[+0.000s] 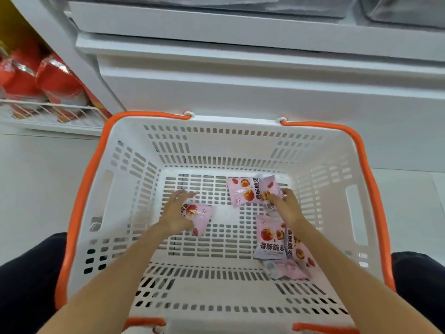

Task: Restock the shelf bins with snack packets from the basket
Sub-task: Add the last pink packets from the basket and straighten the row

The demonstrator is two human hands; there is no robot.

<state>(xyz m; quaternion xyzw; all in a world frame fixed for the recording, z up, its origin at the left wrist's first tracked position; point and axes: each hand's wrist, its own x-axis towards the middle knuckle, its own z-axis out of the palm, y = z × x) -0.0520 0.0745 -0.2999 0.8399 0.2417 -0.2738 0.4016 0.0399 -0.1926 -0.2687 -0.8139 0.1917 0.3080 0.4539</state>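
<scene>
Late in the restock, seemingly: basket (pixel 332 165) nearly bare, left hand (pixel 177 214) clasping one packet (pixel 201 216), right hand (pixel 287 207) pinching another packet (pixel 271 186), loose packets (pixel 269 239) remaining.

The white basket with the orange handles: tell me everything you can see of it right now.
The white slotted plastic basket stands upright on the pale floor against the white shelf base. Orange handles are folded down along its rim. Its walls and floor are pierced with slots, and each side wall has a grip cutout. A few pink snack packets lie on its floor. Both hands are inside: the left hand holds one packet, the right hand grips another.
</scene>
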